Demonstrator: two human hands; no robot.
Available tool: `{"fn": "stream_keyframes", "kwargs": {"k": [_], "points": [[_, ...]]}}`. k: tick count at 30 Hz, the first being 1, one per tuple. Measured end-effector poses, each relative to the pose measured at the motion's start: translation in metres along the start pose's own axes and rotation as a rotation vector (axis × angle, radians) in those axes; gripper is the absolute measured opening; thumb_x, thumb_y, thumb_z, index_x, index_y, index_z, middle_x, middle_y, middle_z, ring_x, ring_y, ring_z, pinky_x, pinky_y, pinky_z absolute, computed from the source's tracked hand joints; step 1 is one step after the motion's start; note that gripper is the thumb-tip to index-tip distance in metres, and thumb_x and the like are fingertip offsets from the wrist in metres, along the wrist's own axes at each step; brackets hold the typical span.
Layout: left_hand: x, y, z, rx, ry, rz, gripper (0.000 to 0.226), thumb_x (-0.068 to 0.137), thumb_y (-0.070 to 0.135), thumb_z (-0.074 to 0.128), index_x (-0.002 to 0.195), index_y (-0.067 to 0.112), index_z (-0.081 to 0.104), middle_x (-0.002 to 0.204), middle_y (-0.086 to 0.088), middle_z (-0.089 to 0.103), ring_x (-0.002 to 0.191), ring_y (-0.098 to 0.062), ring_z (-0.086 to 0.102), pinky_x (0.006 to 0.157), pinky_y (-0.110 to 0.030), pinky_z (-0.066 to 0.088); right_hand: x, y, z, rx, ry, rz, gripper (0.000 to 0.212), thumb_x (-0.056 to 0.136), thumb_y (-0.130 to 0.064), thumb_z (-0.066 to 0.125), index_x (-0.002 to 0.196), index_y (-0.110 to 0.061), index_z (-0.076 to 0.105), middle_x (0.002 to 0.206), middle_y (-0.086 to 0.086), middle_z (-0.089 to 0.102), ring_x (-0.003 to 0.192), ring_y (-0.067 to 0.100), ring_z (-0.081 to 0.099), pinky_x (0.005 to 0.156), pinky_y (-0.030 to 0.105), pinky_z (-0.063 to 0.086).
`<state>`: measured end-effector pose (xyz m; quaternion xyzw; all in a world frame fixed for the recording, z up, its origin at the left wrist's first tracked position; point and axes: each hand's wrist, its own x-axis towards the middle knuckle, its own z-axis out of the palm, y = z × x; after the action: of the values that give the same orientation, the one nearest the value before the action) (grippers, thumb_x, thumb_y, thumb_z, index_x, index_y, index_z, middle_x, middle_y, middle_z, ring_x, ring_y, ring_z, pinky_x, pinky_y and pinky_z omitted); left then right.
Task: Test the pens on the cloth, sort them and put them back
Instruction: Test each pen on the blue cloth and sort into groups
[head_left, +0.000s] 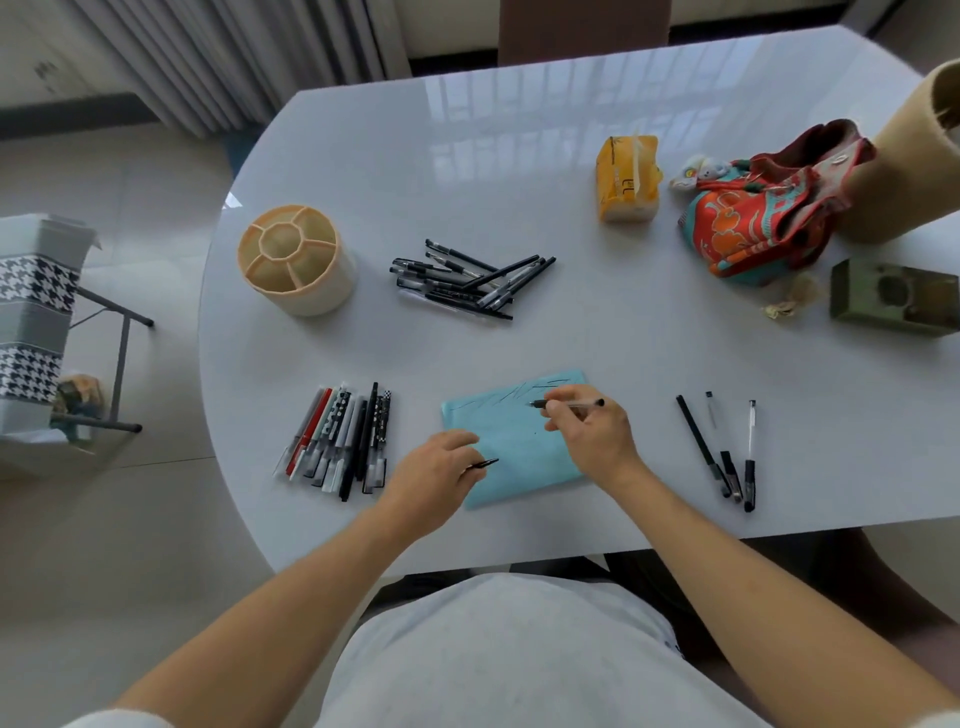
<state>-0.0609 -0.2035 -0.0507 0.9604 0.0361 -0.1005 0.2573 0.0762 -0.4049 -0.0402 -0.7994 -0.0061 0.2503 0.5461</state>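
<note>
No label could be read. A pen (569, 404) was pinched by the right hand (592, 436) over the cloth (514, 441); a cap (483, 464) was held by the left hand (434, 480).

My white table (571, 156) carries everything, and I place it all by the blue cloth (519, 447) before me. Left of the cloth – a row of patterned pens (340, 436); right of it, three black pens (727, 452). Beyond it lie a heap of black pens (467, 280), the round holder (296, 260), a yellow tissue pack (628, 179), a patterned bag (753, 223) and a green box (891, 299).
</note>
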Motion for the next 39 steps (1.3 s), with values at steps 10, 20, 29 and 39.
{"fn": "stream_keyframes", "kwargs": {"k": [10,20,29,39], "points": [[0.003,-0.007,0.016,-0.049,-0.133,0.001,0.024,0.099,0.030,0.058,0.110,0.014,0.073,0.153,0.002,0.047,0.145,-0.015,0.036,0.115,-0.030,0.031,0.000,0.011,0.016,-0.281,-0.001,-0.167,0.018,0.096,-0.017,0.063,0.098,-0.032,0.073,0.080,-0.017,0.072,0.067,0.017,0.068,0.071,0.038,0.059],[0.009,-0.002,0.005,-0.107,-0.137,-0.084,0.024,0.100,0.035,0.055,0.108,0.020,0.072,0.143,0.011,0.055,0.131,-0.009,0.050,0.098,-0.032,0.047,-0.001,-0.007,0.006,-0.101,0.107,0.002,0.016,0.096,-0.015,0.060,0.091,-0.026,0.069,0.085,-0.005,0.076,0.065,0.009,0.071,0.065,0.023,0.058],[0.013,0.012,-0.007,-0.164,-0.034,-0.125,0.022,0.100,0.040,0.054,0.105,0.024,0.069,0.101,0.010,0.067,0.090,-0.011,0.059,0.073,-0.028,0.046,-0.032,-0.010,0.004,0.276,-0.152,0.144,0.012,0.098,-0.006,0.059,0.093,-0.004,0.070,0.078,0.018,0.075,0.061,0.027,0.068,0.066,0.040,0.063],[0.021,0.031,-0.013,-0.089,-0.050,-0.030,0.019,0.100,0.026,0.054,0.091,0.016,0.067,0.074,0.006,0.054,0.068,-0.016,0.049,0.063,-0.036,0.043,-0.029,-0.003,0.005,0.281,-0.270,0.185,0.013,0.102,-0.012,0.060,0.099,-0.003,0.069,0.082,0.017,0.077,0.068,0.027,0.072,0.071,0.035,0.063]]}}
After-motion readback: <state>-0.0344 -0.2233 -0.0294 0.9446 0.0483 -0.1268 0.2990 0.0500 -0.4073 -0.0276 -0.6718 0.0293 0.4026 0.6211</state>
